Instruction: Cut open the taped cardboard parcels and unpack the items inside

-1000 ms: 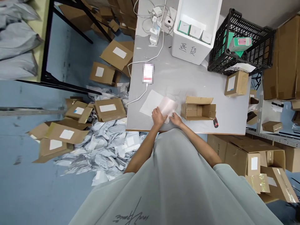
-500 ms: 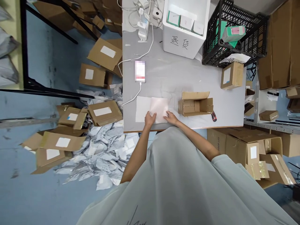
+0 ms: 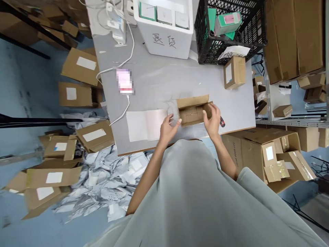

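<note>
An open cardboard box (image 3: 190, 120) lies on the table in front of me, its long flap standing up at the far side. My right hand (image 3: 212, 120) is at the box's right end, thumb and fingers on either side of its wall. At the near left corner, the thumb tip of my left hand (image 3: 168, 131) touches or almost touches the box. The left fingers are spread and hold nothing. Beside that hand lie a pinkish sheet (image 3: 154, 124) and a white sheet (image 3: 137, 126), both flat. A red and black cutter (image 3: 222, 121) is just right of my right hand.
A phone (image 3: 124, 81) on a white cable is at the left. Behind are a white foam box (image 3: 169, 44), a black crate (image 3: 203, 51) and a small closed carton (image 3: 234, 73). Grey plastic mailers (image 3: 102, 178) and opened cartons cover the floor at left.
Both hands have left the pinkish sheet and moved right to the cardboard box, the right hand to its far right end. The camera view has turned and shifted right.
</note>
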A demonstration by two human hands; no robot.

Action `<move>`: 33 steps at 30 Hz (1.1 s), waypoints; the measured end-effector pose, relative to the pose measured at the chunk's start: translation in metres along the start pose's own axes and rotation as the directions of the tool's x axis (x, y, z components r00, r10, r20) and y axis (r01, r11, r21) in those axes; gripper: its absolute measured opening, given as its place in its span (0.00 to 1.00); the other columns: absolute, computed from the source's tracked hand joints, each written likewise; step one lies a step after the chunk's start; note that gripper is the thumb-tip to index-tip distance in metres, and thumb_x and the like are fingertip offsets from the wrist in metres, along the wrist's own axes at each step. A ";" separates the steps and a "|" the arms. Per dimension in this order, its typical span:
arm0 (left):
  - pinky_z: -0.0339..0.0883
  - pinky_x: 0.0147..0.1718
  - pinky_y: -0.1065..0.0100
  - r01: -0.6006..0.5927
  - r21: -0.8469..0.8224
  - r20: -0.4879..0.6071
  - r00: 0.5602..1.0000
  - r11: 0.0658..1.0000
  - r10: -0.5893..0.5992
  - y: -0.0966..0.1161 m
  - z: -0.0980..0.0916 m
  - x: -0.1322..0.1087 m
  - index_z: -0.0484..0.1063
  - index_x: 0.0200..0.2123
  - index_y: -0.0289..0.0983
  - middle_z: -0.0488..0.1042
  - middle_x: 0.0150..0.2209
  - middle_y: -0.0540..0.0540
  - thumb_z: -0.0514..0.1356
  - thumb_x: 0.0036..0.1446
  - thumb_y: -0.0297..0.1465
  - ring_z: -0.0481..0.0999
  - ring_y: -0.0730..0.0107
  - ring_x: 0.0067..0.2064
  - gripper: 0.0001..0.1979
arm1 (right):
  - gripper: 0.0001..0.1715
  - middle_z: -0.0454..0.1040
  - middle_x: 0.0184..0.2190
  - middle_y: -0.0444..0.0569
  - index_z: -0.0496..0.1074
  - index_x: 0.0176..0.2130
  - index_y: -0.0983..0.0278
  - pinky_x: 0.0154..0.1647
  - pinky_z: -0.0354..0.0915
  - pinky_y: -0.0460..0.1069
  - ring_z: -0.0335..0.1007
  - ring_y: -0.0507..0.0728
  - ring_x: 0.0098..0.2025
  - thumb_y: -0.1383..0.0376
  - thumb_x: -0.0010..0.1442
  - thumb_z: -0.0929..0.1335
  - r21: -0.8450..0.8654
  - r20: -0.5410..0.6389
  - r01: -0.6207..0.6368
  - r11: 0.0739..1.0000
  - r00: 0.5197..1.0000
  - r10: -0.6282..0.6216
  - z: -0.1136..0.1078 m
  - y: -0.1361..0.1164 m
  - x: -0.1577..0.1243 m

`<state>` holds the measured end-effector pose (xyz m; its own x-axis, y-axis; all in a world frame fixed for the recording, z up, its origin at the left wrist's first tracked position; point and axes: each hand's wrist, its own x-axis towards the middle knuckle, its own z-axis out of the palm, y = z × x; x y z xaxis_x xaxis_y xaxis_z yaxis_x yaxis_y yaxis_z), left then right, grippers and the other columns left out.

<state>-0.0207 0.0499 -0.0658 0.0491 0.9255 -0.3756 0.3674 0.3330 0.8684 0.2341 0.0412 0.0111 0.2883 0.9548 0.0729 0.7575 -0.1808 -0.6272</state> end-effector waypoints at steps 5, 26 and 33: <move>0.78 0.54 0.55 0.087 0.187 -0.006 0.996 0.978 -0.088 0.026 0.024 0.009 0.75 0.65 0.38 0.81 0.65 0.33 0.63 0.70 0.45 0.86 0.50 0.54 0.26 | 0.37 0.83 0.60 0.70 0.75 0.67 0.68 0.68 0.73 0.64 0.81 0.70 0.61 0.43 0.78 0.66 -0.076 0.071 -0.264 0.961 0.960 0.270 -0.001 0.071 0.027; 0.75 0.48 0.62 -0.330 0.241 0.443 0.874 0.913 0.199 0.195 0.273 0.124 0.81 0.49 0.38 0.84 0.40 0.44 0.57 0.72 0.39 0.82 0.57 0.43 0.16 | 0.40 0.88 0.51 0.63 0.83 0.59 0.65 0.55 0.79 0.58 0.85 0.64 0.45 0.40 0.78 0.59 0.214 -0.313 -0.492 0.844 0.784 0.536 -0.165 0.258 0.028; 0.76 0.65 0.52 -0.211 0.129 0.560 0.822 0.969 0.104 0.177 0.323 0.120 0.78 0.67 0.36 0.80 0.69 0.35 0.60 0.71 0.39 0.83 0.50 0.64 0.26 | 0.41 0.82 0.60 0.72 0.76 0.66 0.69 0.63 0.77 0.65 0.83 0.69 0.59 0.41 0.77 0.60 0.179 -0.348 -0.563 0.807 0.731 0.587 -0.165 0.301 0.012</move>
<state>0.3499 0.1619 -0.0617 0.5984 0.6946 -0.3993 0.4654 0.1043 0.8789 0.5621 -0.0408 -0.0494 0.8591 0.5099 -0.0451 0.3444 -0.6409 -0.6860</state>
